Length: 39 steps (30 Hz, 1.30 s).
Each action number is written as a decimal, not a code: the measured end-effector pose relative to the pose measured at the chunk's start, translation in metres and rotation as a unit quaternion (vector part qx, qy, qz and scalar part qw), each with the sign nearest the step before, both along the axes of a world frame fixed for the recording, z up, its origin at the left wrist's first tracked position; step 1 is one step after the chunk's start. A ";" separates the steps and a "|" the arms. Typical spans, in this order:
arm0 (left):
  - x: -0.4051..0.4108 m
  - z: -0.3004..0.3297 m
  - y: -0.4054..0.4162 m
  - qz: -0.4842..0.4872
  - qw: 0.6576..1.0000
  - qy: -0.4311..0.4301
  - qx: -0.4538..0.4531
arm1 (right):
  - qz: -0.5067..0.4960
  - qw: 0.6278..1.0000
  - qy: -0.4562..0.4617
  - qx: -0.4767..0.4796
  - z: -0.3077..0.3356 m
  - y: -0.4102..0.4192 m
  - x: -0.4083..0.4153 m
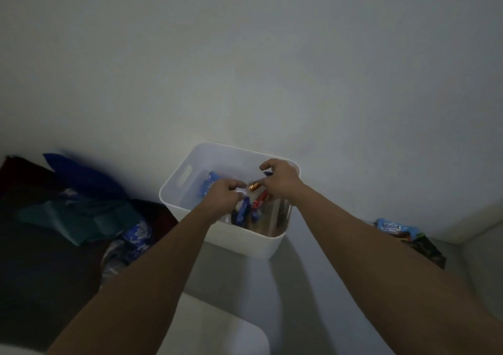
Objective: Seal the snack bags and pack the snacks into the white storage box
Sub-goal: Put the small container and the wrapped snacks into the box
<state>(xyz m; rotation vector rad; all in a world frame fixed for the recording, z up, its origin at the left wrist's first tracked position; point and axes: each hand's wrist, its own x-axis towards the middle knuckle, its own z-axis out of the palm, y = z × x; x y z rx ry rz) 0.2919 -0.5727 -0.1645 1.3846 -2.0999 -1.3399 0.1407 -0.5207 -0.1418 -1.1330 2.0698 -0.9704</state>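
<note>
Both forearms reach up from bottom of frame. Left hand (pixel 221 198) and right hand (pixel 280 177) over white storage box (pixel 239 241) at centre, fingers curled, seemingly pinching small snack packets (pixel 254 205); exact hold too dim to tell. Packing step under way. More snack bags (pixel 392 229) lie at right edge, well apart. Next: release packets inside, fetch those. Dark cloth pile (pixel 81 213) at left.
</note>
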 end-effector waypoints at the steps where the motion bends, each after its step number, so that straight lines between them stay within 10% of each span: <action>1: 0.002 -0.003 -0.004 0.005 1.000 -0.011 -0.004 | -0.005 1.000 -0.012 0.009 -0.001 -0.002 -0.001; 11: -0.041 0.009 0.029 0.056 0.985 0.062 -0.154 | -0.106 0.991 -0.066 -0.055 0.006 0.055 -0.059; 19: -0.133 -0.011 0.132 -0.113 0.973 0.098 -0.177 | -0.193 0.981 -0.028 0.015 -0.037 0.181 -0.146; 25: -0.170 -0.086 0.200 -0.247 0.960 -0.027 -0.127 | -0.210 0.972 0.025 0.107 -0.097 0.265 -0.195; 39: -0.222 -0.185 0.248 -0.350 0.883 -0.135 -0.282 | 0.122 0.925 0.244 0.264 -0.192 0.352 -0.179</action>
